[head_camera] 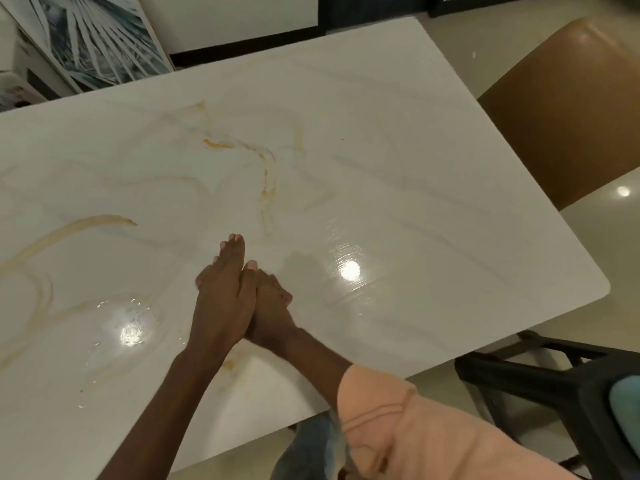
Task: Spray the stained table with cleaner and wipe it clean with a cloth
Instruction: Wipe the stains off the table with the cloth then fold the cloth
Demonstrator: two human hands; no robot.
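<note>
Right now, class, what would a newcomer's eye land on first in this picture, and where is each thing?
First, the two bare hands pressed together over the near middle of the table: the left hand with straight fingers, against the right hand. Next, the brownish smeared stains curling across the white marble-look tabletop. A wet patch glints at the near left, and a brown chair stands at the far right.

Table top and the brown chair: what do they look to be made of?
Table: looks like polished marble or a marble-look slab, white with faint grey and tan veins; its gloss mirrors the ceiling lights. The orange-brown streaks look like stains rather than veining. Chair: seemingly tan leather or faux leather, smooth with a soft sheen; which of the two cannot be told.
</note>
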